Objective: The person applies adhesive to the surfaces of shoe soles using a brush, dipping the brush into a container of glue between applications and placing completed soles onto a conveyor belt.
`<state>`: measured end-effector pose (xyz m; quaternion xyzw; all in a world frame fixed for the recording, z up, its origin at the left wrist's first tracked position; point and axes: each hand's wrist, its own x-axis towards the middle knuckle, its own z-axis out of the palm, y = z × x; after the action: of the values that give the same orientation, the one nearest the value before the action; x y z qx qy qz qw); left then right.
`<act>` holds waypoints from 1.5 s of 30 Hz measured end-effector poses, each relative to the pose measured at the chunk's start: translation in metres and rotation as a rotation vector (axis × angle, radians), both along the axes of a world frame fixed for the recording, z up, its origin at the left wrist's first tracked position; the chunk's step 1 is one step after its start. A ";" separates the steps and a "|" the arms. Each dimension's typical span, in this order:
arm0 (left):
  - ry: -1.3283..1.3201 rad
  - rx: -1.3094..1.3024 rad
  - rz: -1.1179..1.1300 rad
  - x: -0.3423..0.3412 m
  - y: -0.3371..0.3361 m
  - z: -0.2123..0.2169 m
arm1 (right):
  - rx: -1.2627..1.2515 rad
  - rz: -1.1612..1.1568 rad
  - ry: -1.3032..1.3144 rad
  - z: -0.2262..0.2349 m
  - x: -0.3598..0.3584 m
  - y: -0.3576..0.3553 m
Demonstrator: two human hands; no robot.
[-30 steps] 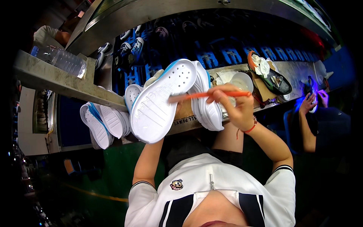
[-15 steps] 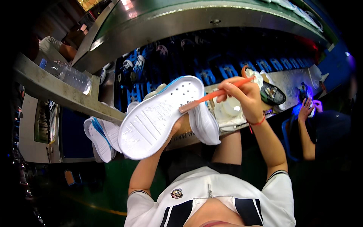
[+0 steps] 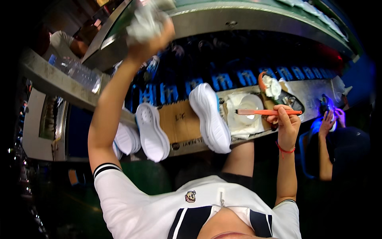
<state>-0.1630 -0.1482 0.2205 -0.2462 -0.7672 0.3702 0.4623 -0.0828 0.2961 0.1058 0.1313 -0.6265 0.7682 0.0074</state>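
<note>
My left hand is raised at the upper left, by the metal ledge. It is smeared by motion; something whitish-grey and cloth-like, perhaps a glove, covers or fills its fingers, so its grip is hidden. My right hand is closed on the orange handle of a brush, held level with its head to the left, above a round translucent tub on a white cloth. Between my arms, a white shoe sole lies at the left of the bench, and another white sole with a blue edge lies at its middle.
More white soles sit at the left. Brown cardboard covers part of the bench. A dark container and white wadding stand beyond my right hand. A clear bottle lies on the left beam. Another person's hands work at the right.
My left hand has let go of the sole and swung up and away to the upper left. A sole now lies on the left of the bench. My right hand moved right, levelling the brush.
</note>
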 end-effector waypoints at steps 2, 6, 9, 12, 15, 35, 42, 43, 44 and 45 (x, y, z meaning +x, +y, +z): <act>-0.892 0.546 -0.260 0.068 0.003 -0.052 | 0.027 0.013 -0.079 -0.019 0.004 0.003; -1.339 0.071 0.323 0.149 -0.010 -0.115 | 0.103 -0.001 -0.133 -0.047 0.005 0.008; -1.249 0.025 0.088 0.163 -0.020 -0.134 | 0.125 -0.046 -0.144 -0.058 0.004 0.011; -1.279 0.066 -0.098 0.161 -0.022 -0.124 | 0.220 -0.130 -0.140 -0.060 -0.005 0.015; -1.321 0.127 0.099 0.165 -0.015 -0.089 | 0.290 -0.205 -0.010 -0.061 -0.025 0.017; -1.423 2.862 -1.292 0.181 0.099 -0.132 | 0.688 -0.164 -0.105 -0.083 -0.079 0.017; -1.424 2.918 -0.721 0.161 0.123 -0.150 | 0.059 -0.008 -0.395 -0.037 -0.077 0.020; -1.479 2.875 -0.709 0.159 0.129 -0.152 | 0.052 0.067 -0.329 -0.028 -0.075 0.013; -1.533 2.830 -0.698 0.158 0.133 -0.154 | 0.060 0.101 -0.290 -0.020 -0.070 0.006; -1.589 2.831 -0.734 0.157 0.139 -0.156 | 0.036 0.173 -0.219 -0.011 -0.066 -0.002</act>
<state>-0.0064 -0.0088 0.0643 -0.0700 0.4076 0.9028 0.1180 -0.1491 0.2937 0.0944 0.1001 -0.6236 0.7644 -0.1296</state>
